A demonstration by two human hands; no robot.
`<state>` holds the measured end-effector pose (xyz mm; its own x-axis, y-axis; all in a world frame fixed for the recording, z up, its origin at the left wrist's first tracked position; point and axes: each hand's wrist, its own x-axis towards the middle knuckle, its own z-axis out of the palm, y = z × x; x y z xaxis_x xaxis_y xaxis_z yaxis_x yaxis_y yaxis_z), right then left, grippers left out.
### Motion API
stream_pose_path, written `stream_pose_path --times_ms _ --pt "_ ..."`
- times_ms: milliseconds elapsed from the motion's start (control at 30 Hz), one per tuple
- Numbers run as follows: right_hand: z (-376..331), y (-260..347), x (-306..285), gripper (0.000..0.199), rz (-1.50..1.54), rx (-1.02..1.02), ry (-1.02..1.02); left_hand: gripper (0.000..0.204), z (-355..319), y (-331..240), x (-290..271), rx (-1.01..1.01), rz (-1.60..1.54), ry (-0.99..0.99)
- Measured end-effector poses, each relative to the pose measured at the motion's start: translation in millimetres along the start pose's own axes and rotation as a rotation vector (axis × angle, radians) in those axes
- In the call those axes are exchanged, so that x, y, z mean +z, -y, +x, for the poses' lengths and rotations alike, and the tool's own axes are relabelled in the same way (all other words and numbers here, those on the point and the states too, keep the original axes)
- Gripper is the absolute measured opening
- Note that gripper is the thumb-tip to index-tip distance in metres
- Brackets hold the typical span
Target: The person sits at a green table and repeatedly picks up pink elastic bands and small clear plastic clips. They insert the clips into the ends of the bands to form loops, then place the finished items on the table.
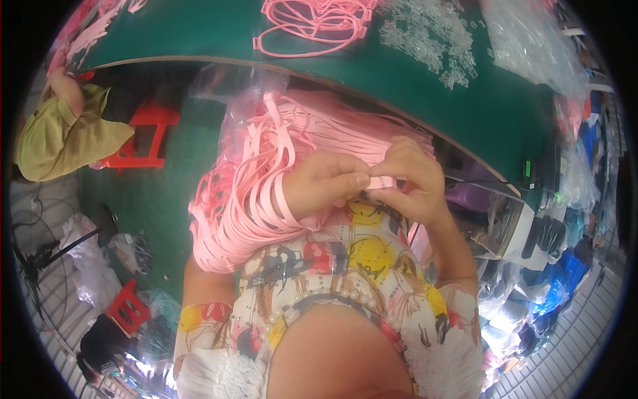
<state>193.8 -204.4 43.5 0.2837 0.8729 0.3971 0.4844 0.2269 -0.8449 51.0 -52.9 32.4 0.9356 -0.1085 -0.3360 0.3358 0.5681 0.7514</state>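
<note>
- Two bare hands meet just above the person's lap, in front of a patterned top with a row of pearl beads at the neckline.
- The left hand (pixel 323 181) is closed, thumb and forefinger pinched on the end of a pink strap (pixel 380 182); a thick bundle of pink straps (pixel 247 199) is looped over its wrist and hangs down toward the lap.
- The right hand (pixel 413 178) is closed too, its fingertips pinching the same pink strap from the other side, so the two hands nearly touch.
- More of the straps spill out of a clear plastic bag (pixel 226 86) that sits behind the hands, just below the table's edge.
- The green table (pixel 425 100) curves across the top of the view; on it lie a heap of looped pink straps (pixel 312 23) and, to the right of them, a scatter of small clear plastic pieces (pixel 432 36).
- Another clear bag (pixel 525 40) lies at the table's far right.
- At the far left another person's olive sleeve (pixel 66 136) shows, near a red plastic stool (pixel 147 133) on the green floor.
- A second small red stool (pixel 127 307) stands lower left among crumpled bags.
</note>
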Motion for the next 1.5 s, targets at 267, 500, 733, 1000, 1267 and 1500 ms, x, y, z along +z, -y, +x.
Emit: stream_pose_path --times_ms 267,500,733,1000,1267,1500 --pt "-1 4 3 0.018 -0.148 0.237 -0.029 0.013 3 -3 13 0.574 0.917 -0.377" --pt "7 18 13 0.01 -0.173 0.164 -0.106 0.014 -7 -8 4 0.13 0.292 -0.206" --pt "27 29 1 0.015 -0.277 -0.167 0.303 0.017 -19 -6 -14 -0.027 -0.216 0.093" --pt "57 23 3 0.017 0.115 0.195 0.353 0.011 -38 -26 -10 0.144 -0.076 -0.057" --pt "96 5 16 0.014 0.675 0.579 0.538 0.011 -43 -19 -12 0.914 1.096 -0.671" --pt "125 19 66 0.028 -0.36 -0.387 0.011 0.024 -80 -37 -61 0.595 -0.1 -0.391"
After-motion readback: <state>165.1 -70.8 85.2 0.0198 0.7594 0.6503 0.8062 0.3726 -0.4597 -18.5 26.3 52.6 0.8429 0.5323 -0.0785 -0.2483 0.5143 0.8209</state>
